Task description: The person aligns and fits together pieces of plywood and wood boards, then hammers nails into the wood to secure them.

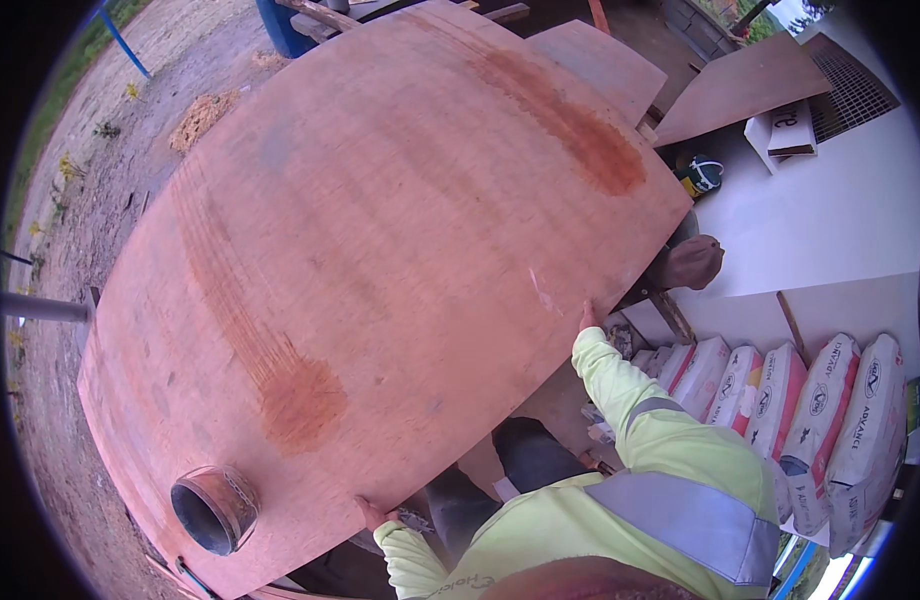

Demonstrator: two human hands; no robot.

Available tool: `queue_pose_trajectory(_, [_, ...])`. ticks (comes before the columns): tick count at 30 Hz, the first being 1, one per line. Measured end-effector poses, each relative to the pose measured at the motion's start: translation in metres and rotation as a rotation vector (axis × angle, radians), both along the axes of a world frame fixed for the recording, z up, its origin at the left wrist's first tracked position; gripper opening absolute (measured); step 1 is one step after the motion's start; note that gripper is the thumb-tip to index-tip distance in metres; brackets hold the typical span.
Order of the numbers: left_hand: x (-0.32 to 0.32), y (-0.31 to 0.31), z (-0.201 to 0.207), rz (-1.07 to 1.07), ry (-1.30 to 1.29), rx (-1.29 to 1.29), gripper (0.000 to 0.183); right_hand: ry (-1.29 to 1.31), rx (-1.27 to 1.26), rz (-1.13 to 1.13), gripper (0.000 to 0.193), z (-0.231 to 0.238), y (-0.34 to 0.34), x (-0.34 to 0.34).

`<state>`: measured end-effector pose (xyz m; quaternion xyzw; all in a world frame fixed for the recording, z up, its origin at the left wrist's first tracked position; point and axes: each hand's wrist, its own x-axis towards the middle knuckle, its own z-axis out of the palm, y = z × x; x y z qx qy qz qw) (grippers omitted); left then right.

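Note:
A large reddish-brown plywood sheet (430, 270) fills the middle, with two wet-looking dark orange stains on its face. My left hand (376, 513) is at the near edge of this sheet, its thumb side on top and the rest of the fingers partly hidden. Farther along the same edge, to the right, my right hand (588, 317) also grips it. Both arms wear yellow-green sleeves. A dirty open bucket (216, 508) rests on the sheet's near left part, left of my left hand.
Several filled paper sacks (820, 425) stand in a row at right. A brown cap (692, 262) shows by the sheet's right corner. Beyond it are a dark pot (702, 175), a smaller board (742, 88) and a metal grid (850, 88). A grey pole (45, 307) stands left.

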<state>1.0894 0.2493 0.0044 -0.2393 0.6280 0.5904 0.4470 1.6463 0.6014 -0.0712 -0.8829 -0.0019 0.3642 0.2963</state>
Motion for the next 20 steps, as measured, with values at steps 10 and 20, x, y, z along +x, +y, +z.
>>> queue_pose_trajectory(10, [0.033,0.088,0.058,-0.023,0.089,-0.537,0.085,-0.105,0.287,0.002,0.080,0.091,0.105,-0.038])
queue_pose_trajectory(20, [-0.184,-0.001,0.020,-0.263,0.200,-0.143,0.077,0.035,-0.086,-0.030,0.099,0.102,0.047,-0.225])
